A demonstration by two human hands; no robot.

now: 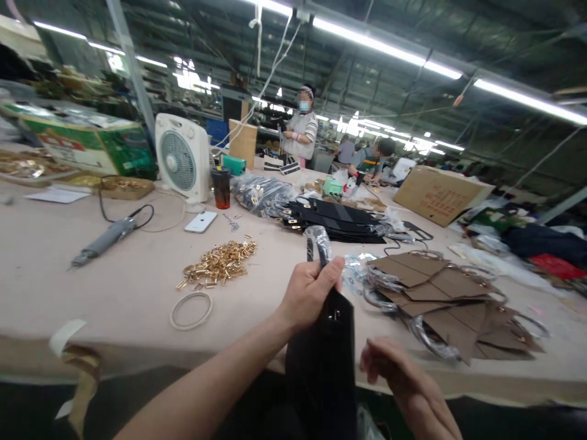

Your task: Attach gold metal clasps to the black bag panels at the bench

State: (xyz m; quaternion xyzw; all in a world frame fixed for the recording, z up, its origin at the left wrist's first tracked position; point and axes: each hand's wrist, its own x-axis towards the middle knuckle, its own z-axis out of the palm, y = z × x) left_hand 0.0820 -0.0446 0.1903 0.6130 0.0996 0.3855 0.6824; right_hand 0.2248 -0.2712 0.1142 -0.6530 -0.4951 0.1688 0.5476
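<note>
My left hand [306, 294] is wrapped round the plastic-covered handle [320, 239] of a black bag piece [323, 373], which hangs down over the table's front edge. To the right of that piece is my right hand [397, 370], slightly blurred, with fingers partly bent and nothing seen in it. A small metal fitting [334, 315] shows on the black piece just below my left hand. Loose gold fittings [222, 264] lie in a heap to the left, with a roll of tape [191, 310] nearer the front edge. Brown bag pieces [458, 305] with wrapped handles are stacked at the right.
Black pieces [337, 219] lie stacked behind my hands. On the left are an electric screwdriver [105, 241], a phone [200, 222], a fan [181, 156] and a dark cup [221, 188]. A cardboard box [440, 194] stands back right. A masked person [300, 128] stands beyond the table.
</note>
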